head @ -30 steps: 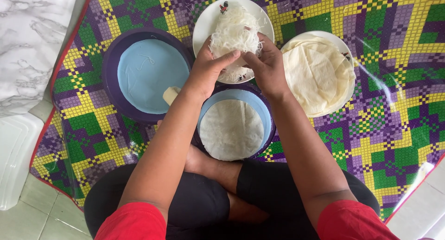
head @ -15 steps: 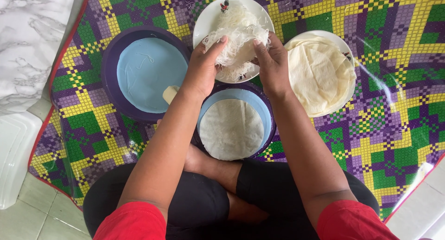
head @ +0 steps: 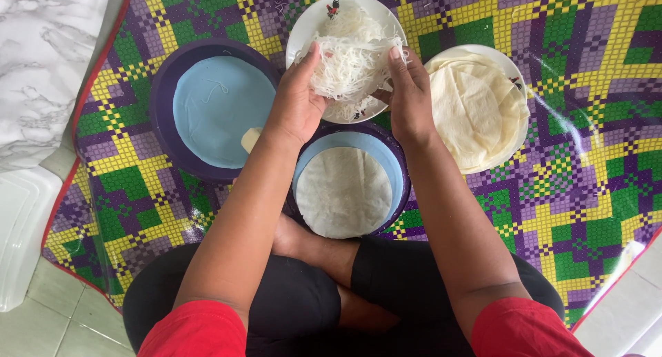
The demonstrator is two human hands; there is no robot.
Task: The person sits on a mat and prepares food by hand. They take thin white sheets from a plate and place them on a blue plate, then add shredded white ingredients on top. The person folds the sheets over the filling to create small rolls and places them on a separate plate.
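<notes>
Both hands meet over the white plate (head: 308, 22) at the top of the view, and between them they lift a tangled clump of thin white noodles (head: 352, 57); the left hand (head: 298, 98) has its fingers curled in a close grip on the clump's left side, and the right hand (head: 408, 95) pinches the right side in the same way. The clump and the hands hide much of that plate, so only its rim and a small painted rooster mark near the top edge show, with a second small mark near the lower rim that is too covered to make out. Just below the hands sits a small purple bowl (head: 402, 191) with a pale blue inside, and a round white wrapper (head: 343, 190) lies flat in it. To the left is a larger purple basin (head: 160, 112) with a light blue surface inside (whether that is water or a lining I cannot tell), and a small pale yellowish piece (head: 250, 139) at its right edge is partly covered by the left forearm. To the right a second white plate (head: 507, 64) holds a stack of folded cream sheets (head: 472, 108); its far rim carries a tiny coloured mark, hard to read. All of this rests on a woven mat (head: 586, 191) in purple, green and yellow checks, whose top and right sides run out of the frame. A white marbled surface (head: 41, 60) is cut off at the upper left, and a white plastic lid-like thing (head: 21, 233) at the left edge.
</notes>
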